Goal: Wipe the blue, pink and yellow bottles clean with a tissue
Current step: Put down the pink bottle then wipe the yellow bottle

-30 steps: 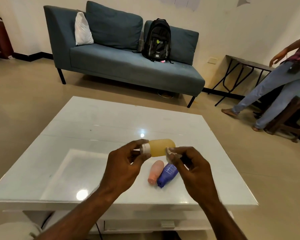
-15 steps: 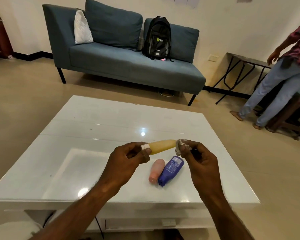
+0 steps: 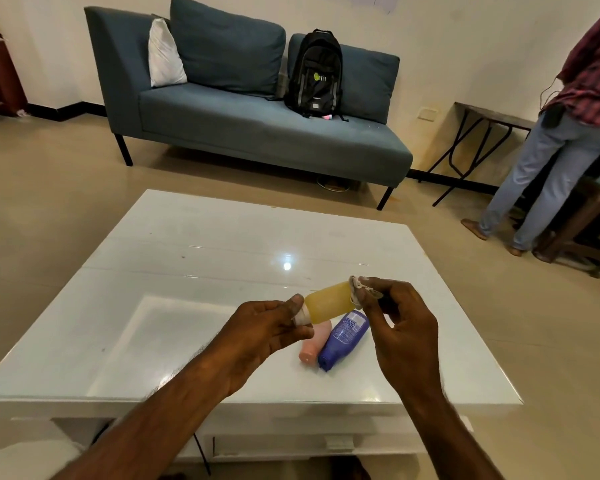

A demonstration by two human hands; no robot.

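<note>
My left hand (image 3: 267,327) pinches the white cap end of the yellow bottle (image 3: 328,302) and holds it sideways above the white table (image 3: 187,271). My right hand (image 3: 400,323) grips a small crumpled tissue (image 3: 358,287) pressed against the bottle's far end. Beneath them the pink bottle (image 3: 311,348) and the blue bottle (image 3: 343,336) lie side by side on the table, touching each other, caps pointing toward me. My left hand hides part of the pink bottle.
A blue sofa (image 3: 257,133) with a black backpack (image 3: 314,74) and a white cushion stands beyond the table. A person (image 3: 555,140) in jeans stands at the right by a folding side table (image 3: 489,116) and a wooden stool.
The tissue in my right hand has slid from the middle of the yellow bottle to its far end. The bottle has turned in my left hand. The person at the right has stepped further right.
</note>
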